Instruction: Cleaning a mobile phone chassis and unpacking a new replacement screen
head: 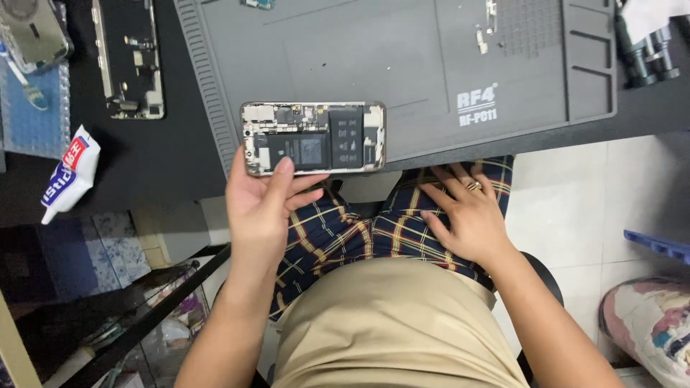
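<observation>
a grey work mat covers the black desk. at the mat's near edge, the left hand grips an opened phone, thumb on its battery. below the mat, the right hand lies spread, empty, on plaid shorts.

opened phones: 2 — one, another | grey repair mats: 1 | glue tubes: 1 | hands: 2 — left hand, right hand

Bare grey mat beyond opened phone; glue tube leftward.
</observation>
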